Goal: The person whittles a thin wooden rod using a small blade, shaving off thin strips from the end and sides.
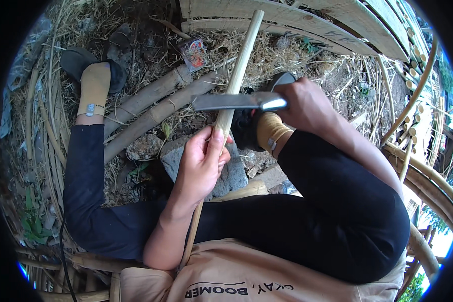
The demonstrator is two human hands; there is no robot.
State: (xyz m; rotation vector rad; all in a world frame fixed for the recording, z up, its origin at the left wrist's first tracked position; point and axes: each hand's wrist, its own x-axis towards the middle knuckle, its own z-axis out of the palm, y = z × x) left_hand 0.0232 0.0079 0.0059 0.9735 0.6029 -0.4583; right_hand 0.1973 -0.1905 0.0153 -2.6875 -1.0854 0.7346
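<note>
Evidently the left hand (202, 162) is gripping a bamboo strip (236, 75) while the right hand (307, 103), fist closed on a cleaver (236, 101), is shaving it, probably needing a controlled stroke next.

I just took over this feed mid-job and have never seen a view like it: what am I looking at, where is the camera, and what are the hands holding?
There is no machine here, just a person working with bare hands. The single picture comes from a wide fisheye camera worn on the person's head, looking down, so straight edges bend near the rim. The person sits with legs in black trousers and tan socks. The left hand grips a long pale bamboo stick that runs from the lap up and away. The right hand holds a flat-bladed knife, its blade lying across the stick. On the ground lie thicker bamboo poles, dry straw, a grey stone and bamboo slats at the top.
</note>
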